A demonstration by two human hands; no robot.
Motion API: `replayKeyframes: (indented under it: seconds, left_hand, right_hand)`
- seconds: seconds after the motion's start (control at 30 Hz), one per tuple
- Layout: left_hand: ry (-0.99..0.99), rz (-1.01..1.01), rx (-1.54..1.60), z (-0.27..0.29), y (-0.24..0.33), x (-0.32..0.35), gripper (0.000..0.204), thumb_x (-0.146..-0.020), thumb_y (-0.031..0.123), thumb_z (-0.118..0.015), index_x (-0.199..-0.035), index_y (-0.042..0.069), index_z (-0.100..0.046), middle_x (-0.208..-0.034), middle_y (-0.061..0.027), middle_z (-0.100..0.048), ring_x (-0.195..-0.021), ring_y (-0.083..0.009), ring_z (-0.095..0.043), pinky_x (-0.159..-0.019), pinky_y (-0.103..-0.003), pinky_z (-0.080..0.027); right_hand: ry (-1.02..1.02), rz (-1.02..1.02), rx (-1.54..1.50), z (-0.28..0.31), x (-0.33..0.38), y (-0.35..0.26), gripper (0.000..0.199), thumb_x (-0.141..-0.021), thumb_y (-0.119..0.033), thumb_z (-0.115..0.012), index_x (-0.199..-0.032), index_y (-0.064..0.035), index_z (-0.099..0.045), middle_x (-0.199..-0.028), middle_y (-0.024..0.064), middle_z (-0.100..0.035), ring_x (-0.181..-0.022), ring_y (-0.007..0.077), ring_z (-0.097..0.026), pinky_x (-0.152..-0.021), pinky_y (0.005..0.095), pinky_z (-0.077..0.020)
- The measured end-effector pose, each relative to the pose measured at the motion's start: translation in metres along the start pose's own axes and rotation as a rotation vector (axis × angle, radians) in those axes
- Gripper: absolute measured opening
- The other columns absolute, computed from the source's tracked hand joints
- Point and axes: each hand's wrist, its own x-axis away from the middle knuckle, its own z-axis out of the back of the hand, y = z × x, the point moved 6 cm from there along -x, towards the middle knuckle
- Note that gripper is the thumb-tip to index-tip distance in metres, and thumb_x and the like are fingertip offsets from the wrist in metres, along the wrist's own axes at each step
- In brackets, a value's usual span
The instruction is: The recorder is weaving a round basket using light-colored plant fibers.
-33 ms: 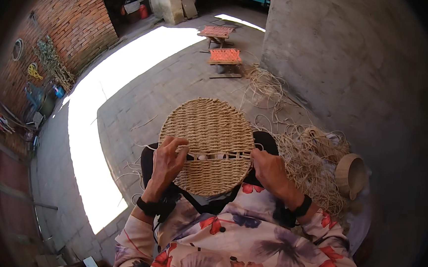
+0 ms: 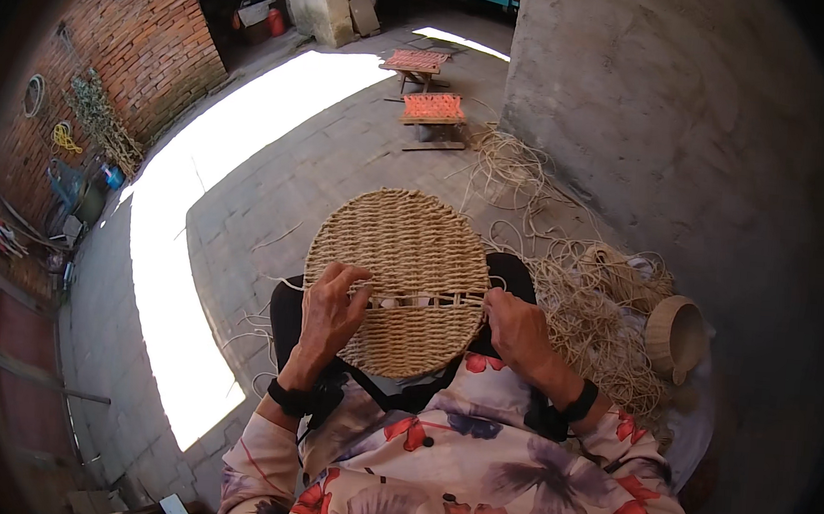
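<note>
A round, straw-coloured woven mat (image 2: 400, 242) rests across my lap. Its weave is dense above and below, with a narrow gap across the lower middle where bare crosswise strands show. My left hand (image 2: 332, 311) lies over the mat's left side, with curled thumb and forefinger closed on a thin pale cord (image 2: 381, 289) at the gap's upper edge. At the gap's right end, my right hand (image 2: 519, 328) pinches the mat's rim; its fingertips are partly hidden. A short loop of cord sticks out just above it. Loose cord ends trail off the left rim.
A tangled heap of cord (image 2: 590, 312) lies on the floor to my right, beside a small woven basket (image 2: 676, 335). Two low stools with orange-red seats (image 2: 433, 107) stand ahead. A concrete wall (image 2: 670, 113) rises at right, a brick wall (image 2: 127, 32) at far left.
My left hand has shifted slightly right and up along the gap, its fingers reaching further over the mat. My right hand stays at the right rim, almost unmoved.
</note>
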Motion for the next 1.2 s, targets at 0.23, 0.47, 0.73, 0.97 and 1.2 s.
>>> replayKeyframes:
  seconds: [0.23,0.47,0.73,0.97,1.2]
  left_hand:
    - [-0.096,-0.143,-0.019,-0.040,0.024,0.001,0.015,-0.084,0.013,-0.067,-0.099,0.008,-0.069,-0.093,-0.0128,-0.059,-0.078,-0.0328,-0.063,-0.070,-0.044,-0.050]
    - [-0.109,-0.094,-0.086,-0.050,0.035,0.000,0.014,-0.081,0.015,-0.068,-0.094,0.008,-0.067,-0.091,-0.0127,-0.058,-0.081,-0.0334,-0.063,-0.071,-0.044,-0.050]
    - [-0.243,-0.179,-0.104,-0.058,0.034,0.003,0.013,-0.082,0.014,-0.067,-0.091,0.006,-0.064,-0.090,-0.0131,-0.059,-0.078,-0.0354,-0.063,-0.069,-0.043,-0.051]
    - [-0.144,-0.110,0.008,-0.040,0.011,0.002,0.009,-0.086,0.011,-0.063,-0.086,0.002,-0.061,-0.075,-0.0143,-0.062,-0.070,-0.0330,-0.064,-0.063,-0.040,-0.049]
    - [-0.247,-0.023,0.109,-0.018,-0.005,0.007,0.009,-0.087,0.010,-0.058,-0.084,0.001,-0.059,-0.070,-0.0191,-0.059,-0.065,-0.0373,-0.061,-0.061,-0.043,-0.047]
  right_hand:
    - [0.183,-0.333,-0.429,-0.008,0.016,0.019,0.005,-0.094,-0.004,-0.059,-0.096,-0.0019,-0.054,-0.075,0.0117,-0.063,-0.066,0.0239,-0.066,-0.061,0.0337,-0.0503]
    - [0.327,-0.342,-0.487,-0.021,0.019,0.035,0.008,-0.089,-0.001,-0.062,-0.094,-0.0016,-0.056,-0.071,0.0081,-0.062,-0.060,0.0138,-0.061,-0.057,0.0291,-0.0489]
    - [0.251,-0.493,-0.647,-0.021,0.021,0.035,0.010,-0.089,0.002,-0.062,-0.095,-0.0006,-0.055,-0.082,0.0025,-0.065,-0.078,0.0057,-0.063,-0.069,0.0221,-0.0497]
    - [0.282,-0.379,-0.506,-0.018,0.017,0.034,0.013,-0.086,0.001,-0.062,-0.096,-0.0032,-0.055,-0.077,0.0112,-0.068,-0.070,0.0194,-0.071,-0.062,0.0304,-0.0532]
    - [0.198,-0.122,-0.266,-0.002,0.005,0.022,0.017,-0.082,0.003,-0.062,-0.098,-0.0049,-0.064,-0.079,0.0123,-0.064,-0.074,0.0293,-0.066,-0.065,0.0385,-0.0518]
